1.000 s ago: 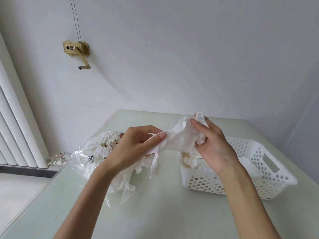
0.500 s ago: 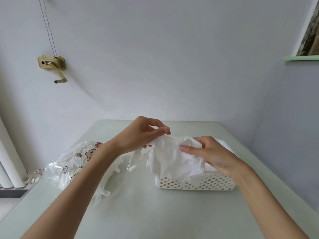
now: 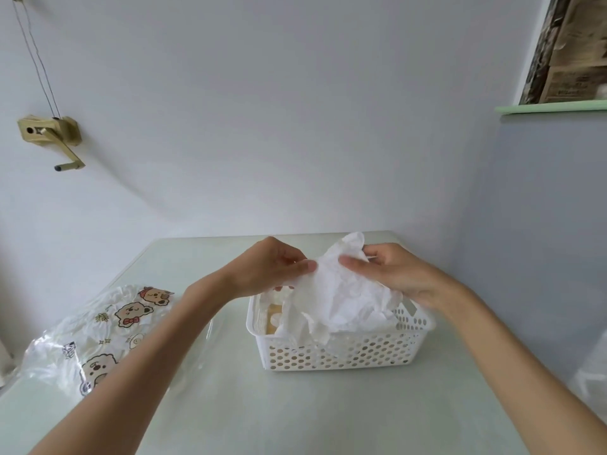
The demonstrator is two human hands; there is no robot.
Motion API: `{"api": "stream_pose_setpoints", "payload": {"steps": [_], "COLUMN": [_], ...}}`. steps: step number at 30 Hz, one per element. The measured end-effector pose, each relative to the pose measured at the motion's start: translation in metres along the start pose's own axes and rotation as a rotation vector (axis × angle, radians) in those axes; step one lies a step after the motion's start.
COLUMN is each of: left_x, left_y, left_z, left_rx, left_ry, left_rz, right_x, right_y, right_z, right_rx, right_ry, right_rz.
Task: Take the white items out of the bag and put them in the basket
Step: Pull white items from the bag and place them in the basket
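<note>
A crumpled white item hangs over the white perforated basket, its lower folds draping over the basket's near rim. My left hand pinches its left edge and my right hand grips its right side, both just above the basket. A clear plastic bag printed with cartoon bears lies on the table at the left, with more white items inside. Something beige shows inside the basket's left end.
The pale green table runs to the wall behind the basket. A brass crank fitting with cords is fixed to the wall at upper left. A green shelf sits at upper right.
Both hands have carried the white item to the right, away from the bag, and it now hangs over the basket. The view has turned right as well.
</note>
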State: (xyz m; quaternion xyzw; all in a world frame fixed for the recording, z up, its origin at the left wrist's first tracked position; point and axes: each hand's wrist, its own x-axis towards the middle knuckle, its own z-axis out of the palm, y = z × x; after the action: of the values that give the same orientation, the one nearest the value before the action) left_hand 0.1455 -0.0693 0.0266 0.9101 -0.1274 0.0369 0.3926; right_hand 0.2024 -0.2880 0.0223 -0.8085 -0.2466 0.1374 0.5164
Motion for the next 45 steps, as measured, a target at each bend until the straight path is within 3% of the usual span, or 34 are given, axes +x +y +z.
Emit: {"api": "stream_pose_setpoints", "payload": {"steps": [2, 6, 9, 11, 13, 16, 18, 22, 31, 36, 38, 40, 43, 45], "left_x": [0.002, 0.004, 0.007, 0.009, 0.010, 0.016, 0.026, 0.037, 0.028, 0.025, 0.023, 0.021, 0.018, 0.022], "left_y": [-0.011, -0.025, -0.031, -0.034, -0.029, -0.003, 0.010, 0.020, 0.001, -0.011, -0.012, -0.013, -0.012, -0.011], "left_z": [-0.001, 0.002, 0.005, 0.002, -0.004, -0.009, -0.007, 0.000, -0.007, -0.005, -0.003, 0.000, 0.000, 0.000], "left_rx": [0.010, -0.020, 0.004, 0.117, 0.177, -0.064, -0.134, -0.045, -0.093, -0.225, -0.285, -0.316, -0.340, -0.294], "left_ry": [0.031, 0.078, 0.063, -0.043, -0.099, -0.029, -0.068, -0.137, -0.054, -0.031, 0.079, 0.297, 0.659, 0.792], "left_rz": [-0.016, -0.043, -0.077, -0.112, -0.115, -0.005, 0.009, 0.048, 0.043, -0.004, -0.025, -0.025, -0.052, -0.073], "right_x": [0.001, 0.007, 0.011, 0.013, 0.014, 0.014, 0.014, 0.011, 0.017, 0.028, 0.035, 0.043, 0.049, 0.050], "right_y": [0.003, 0.001, -0.004, -0.009, -0.015, -0.028, -0.036, -0.043, -0.039, -0.032, -0.031, -0.032, -0.038, -0.038], "right_z": [-0.018, -0.044, -0.051, -0.046, -0.035, -0.019, -0.013, -0.016, -0.047, -0.032, -0.013, 0.012, 0.052, 0.072], "right_rx": [-0.121, -0.118, 0.068, 0.127, 0.076, -0.116, -0.212, -0.264, -0.236, -0.004, 0.086, 0.143, 0.094, 0.073], "right_ry": [-0.100, 0.018, 0.078, 0.096, 0.082, 0.037, 0.031, 0.046, 0.096, 0.159, 0.236, 0.381, 0.607, 0.683], "right_rz": [0.115, 0.185, 0.093, 0.006, -0.076, -0.167, -0.223, -0.281, -0.041, -0.028, -0.065, -0.130, -0.288, -0.345]}}
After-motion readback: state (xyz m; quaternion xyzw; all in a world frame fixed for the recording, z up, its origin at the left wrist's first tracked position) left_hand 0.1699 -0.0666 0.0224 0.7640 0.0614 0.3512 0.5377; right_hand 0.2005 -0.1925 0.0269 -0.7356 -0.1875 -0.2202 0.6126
